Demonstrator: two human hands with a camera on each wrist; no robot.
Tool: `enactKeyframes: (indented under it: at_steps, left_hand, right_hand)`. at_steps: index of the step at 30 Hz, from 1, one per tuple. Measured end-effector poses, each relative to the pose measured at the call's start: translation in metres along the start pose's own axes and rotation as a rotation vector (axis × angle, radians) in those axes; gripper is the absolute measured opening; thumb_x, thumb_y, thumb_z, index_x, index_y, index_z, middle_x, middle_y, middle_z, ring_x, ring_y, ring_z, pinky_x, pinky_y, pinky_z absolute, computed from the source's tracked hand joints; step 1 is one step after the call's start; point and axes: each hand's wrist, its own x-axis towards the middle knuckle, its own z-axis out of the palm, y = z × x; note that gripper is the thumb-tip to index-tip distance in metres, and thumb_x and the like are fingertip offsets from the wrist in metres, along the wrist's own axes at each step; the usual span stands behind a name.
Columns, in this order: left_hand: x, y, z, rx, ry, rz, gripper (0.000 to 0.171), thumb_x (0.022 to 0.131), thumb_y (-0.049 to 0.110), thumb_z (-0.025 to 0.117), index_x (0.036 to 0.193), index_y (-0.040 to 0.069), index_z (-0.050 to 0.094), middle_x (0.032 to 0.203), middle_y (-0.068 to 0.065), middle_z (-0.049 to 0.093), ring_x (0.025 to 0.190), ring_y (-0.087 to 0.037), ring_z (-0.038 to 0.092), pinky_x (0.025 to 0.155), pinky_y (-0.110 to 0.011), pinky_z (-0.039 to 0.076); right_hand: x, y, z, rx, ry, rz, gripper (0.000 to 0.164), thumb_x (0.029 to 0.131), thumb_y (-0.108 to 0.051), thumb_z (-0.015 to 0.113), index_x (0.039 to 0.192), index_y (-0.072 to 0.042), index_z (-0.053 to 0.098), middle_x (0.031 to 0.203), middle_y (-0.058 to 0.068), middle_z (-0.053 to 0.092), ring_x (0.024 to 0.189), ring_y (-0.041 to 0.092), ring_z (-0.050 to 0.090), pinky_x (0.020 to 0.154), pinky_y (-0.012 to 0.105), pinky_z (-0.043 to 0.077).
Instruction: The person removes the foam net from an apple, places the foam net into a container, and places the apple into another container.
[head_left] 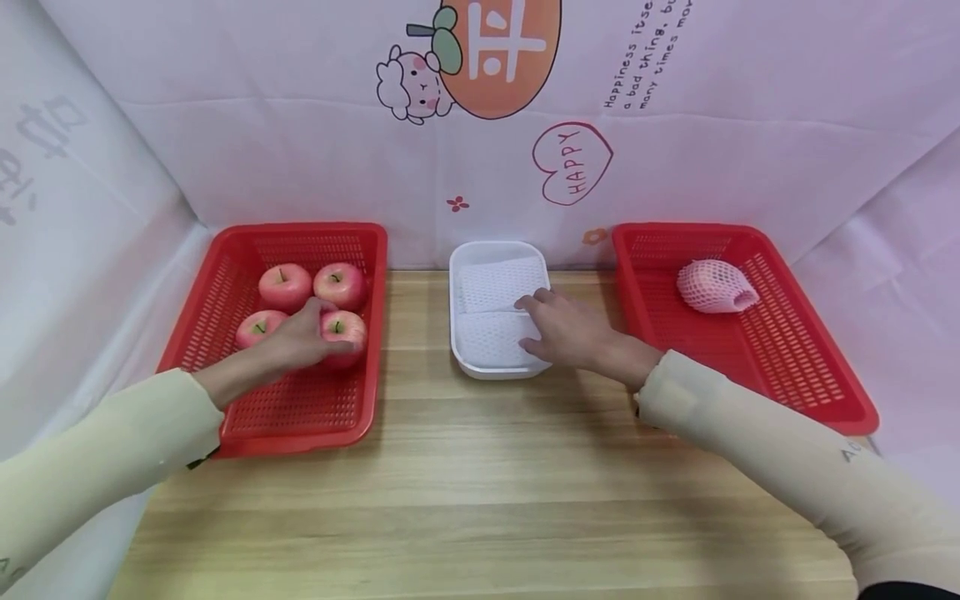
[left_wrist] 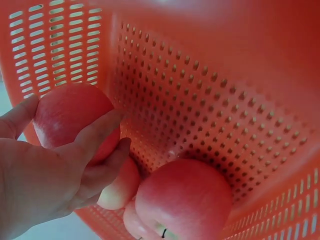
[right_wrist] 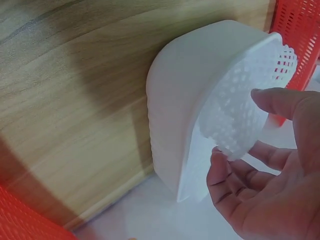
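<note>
In the left red basket [head_left: 360, 417], my left hand [head_left: 302, 335] holds an apple [head_left: 347, 332], with the thumb and fingers round its sides. The left wrist view shows the held apple [left_wrist: 70, 115] between that hand's [left_wrist: 45, 175] thumb and fingers. My right hand [head_left: 566, 329] reaches over the right edge of a white plastic container [head_left: 501, 372]. White foam fruit nets [head_left: 491, 337] lie flat inside it. In the right wrist view, the right hand's [right_wrist: 270, 170] thumb and fingers stand apart about the end of a foam net [right_wrist: 235, 115].
Several other apples [head_left: 285, 287] sit in the left basket. A second red basket [head_left: 757, 350] stands at the right, holding one netted fruit [head_left: 716, 286]. Wooden table [head_left: 480, 500] shows in front. Printed white cloth [head_left: 300, 167] closes off the back and sides.
</note>
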Motion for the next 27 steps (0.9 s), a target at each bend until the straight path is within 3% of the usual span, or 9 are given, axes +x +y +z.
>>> enactKeyframes:
  at_steps: [4, 7, 11, 21, 27]
  left_hand:
    - [0.003, 0.003, 0.001, 0.013, -0.012, -0.002, 0.09, 0.102, 0.03, 0.071, 0.159, -0.009, 0.014, 0.151, -0.029, 0.041, 0.133, -0.04, 0.044, 0.115, -0.061, 0.041]
    - [0.004, 0.004, 0.002, 0.05, -0.009, -0.01, 0.082, 0.102, 0.028, 0.071, 0.152, -0.012, 0.021, 0.137, -0.027, 0.047, 0.121, -0.037, 0.048, 0.104, -0.053, 0.047]
    - [0.005, 0.002, 0.004, 0.095, -0.004, -0.021, 0.072, 0.101, 0.027, 0.072, 0.143, -0.013, 0.028, 0.126, -0.025, 0.051, 0.111, -0.034, 0.05, 0.094, -0.044, 0.046]
    - [0.012, -0.001, 0.007, 0.133, -0.01, -0.021, 0.078, 0.101, 0.026, 0.07, 0.146, -0.017, 0.022, 0.136, -0.034, 0.05, 0.122, -0.038, 0.049, 0.107, -0.054, 0.045]
    - [0.015, -0.001, 0.007, 0.165, 0.025, -0.009, 0.077, 0.1, 0.023, 0.071, 0.144, -0.018, 0.023, 0.129, -0.034, 0.054, 0.12, -0.039, 0.051, 0.101, -0.052, 0.046]
  right_hand:
    - [-0.003, 0.001, -0.002, 0.004, 0.011, -0.007, 0.071, 0.089, -0.032, 0.085, 0.149, -0.008, 0.057, 0.138, 0.018, 0.062, 0.12, 0.032, 0.061, 0.087, 0.045, 0.062]
    - [-0.006, 0.001, -0.002, -0.001, 0.012, -0.012, 0.072, 0.088, -0.033, 0.085, 0.15, -0.008, 0.057, 0.138, 0.018, 0.062, 0.12, 0.032, 0.061, 0.087, 0.046, 0.062]
    - [-0.008, 0.001, -0.002, -0.002, 0.013, -0.022, 0.072, 0.088, -0.035, 0.085, 0.149, -0.008, 0.057, 0.137, 0.018, 0.063, 0.118, 0.032, 0.063, 0.088, 0.044, 0.062]
    - [-0.012, 0.001, -0.007, 0.001, 0.022, -0.015, 0.073, 0.088, -0.034, 0.085, 0.151, -0.009, 0.057, 0.14, 0.019, 0.062, 0.122, 0.033, 0.063, 0.09, 0.047, 0.063]
    - [-0.014, 0.0, -0.009, 0.002, 0.027, -0.019, 0.072, 0.089, -0.033, 0.084, 0.151, -0.01, 0.057, 0.141, 0.019, 0.061, 0.122, 0.033, 0.064, 0.09, 0.048, 0.063]
